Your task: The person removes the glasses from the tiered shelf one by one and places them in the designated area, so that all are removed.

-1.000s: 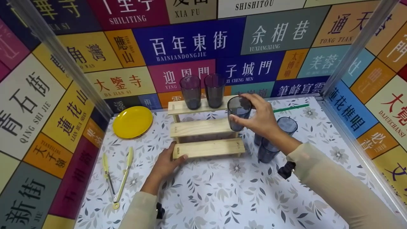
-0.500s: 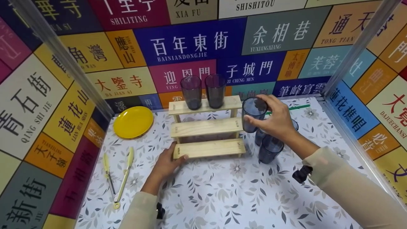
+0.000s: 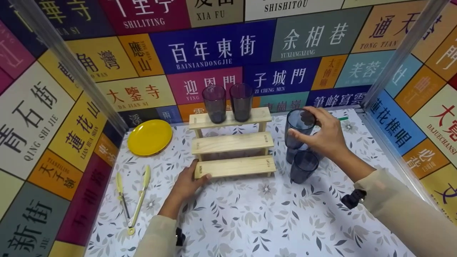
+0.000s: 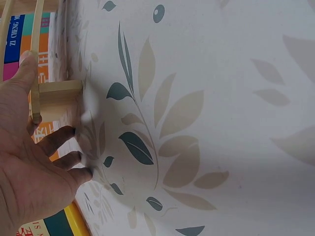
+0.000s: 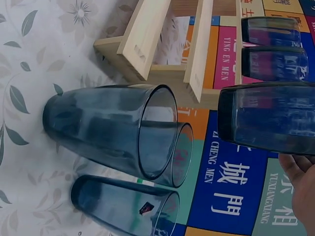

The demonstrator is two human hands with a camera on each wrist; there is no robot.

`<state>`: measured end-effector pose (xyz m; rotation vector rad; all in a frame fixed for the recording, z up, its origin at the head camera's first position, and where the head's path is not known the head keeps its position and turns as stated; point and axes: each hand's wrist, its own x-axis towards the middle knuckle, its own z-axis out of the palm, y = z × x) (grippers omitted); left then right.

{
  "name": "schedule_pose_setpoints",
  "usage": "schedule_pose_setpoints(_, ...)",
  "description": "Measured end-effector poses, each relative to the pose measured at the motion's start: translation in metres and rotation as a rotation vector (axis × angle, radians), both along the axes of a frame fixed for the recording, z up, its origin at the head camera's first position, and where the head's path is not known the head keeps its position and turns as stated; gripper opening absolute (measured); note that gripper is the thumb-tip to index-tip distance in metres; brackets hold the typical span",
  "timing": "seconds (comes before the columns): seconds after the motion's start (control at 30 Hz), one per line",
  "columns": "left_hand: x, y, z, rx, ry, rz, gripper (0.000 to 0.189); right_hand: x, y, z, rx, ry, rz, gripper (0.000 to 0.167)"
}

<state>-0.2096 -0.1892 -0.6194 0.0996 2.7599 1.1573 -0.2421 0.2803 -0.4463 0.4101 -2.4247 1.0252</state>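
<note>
My right hand (image 3: 328,134) grips a dark blue-grey drinking glass (image 3: 297,134) near its rim, thumb in front and fingers behind. The glass is upright to the right of a three-step wooden rack (image 3: 232,144); its base is clear of the table in the right wrist view. Below it stand more such glasses, including a front one (image 3: 303,169) and another (image 5: 118,201). Two glasses (image 3: 215,107) stand on the rack's top step. My left hand (image 3: 185,182) holds the left end of the lowest step, pinching the plank (image 4: 35,91) between thumb and forefinger.
A yellow plate (image 3: 150,137) lies at the back left, with open tongs (image 3: 132,203) in front of it. Behind the right hand lies a green stick (image 3: 343,118). Sign-printed walls (image 3: 214,46) enclose the floral tabletop (image 3: 250,221).
My right hand has carried the glass rightward, from in front of the rack's upper right end to over the standing glasses. The left hand and the rack have stayed put.
</note>
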Motion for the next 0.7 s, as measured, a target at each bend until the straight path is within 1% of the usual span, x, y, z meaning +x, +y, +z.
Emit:
schedule_pose_setpoints(0.2,-0.001,0.000,0.001,-0.004,-0.011,0.010,0.095,0.004,0.012,-0.001,0.010,-0.005,-0.028,0.079)
schedule_pose_setpoints(0.4,0.001,0.001,0.003,0.002,-0.026,0.014,0.096,0.010,0.025,-0.003,-0.011,-0.022,-0.029,0.076)
schedule_pose_setpoints(0.7,0.002,0.001,0.003,0.004,-0.022,0.012,0.095,0.016,0.041,-0.009,-0.016,-0.024,-0.048,0.078)
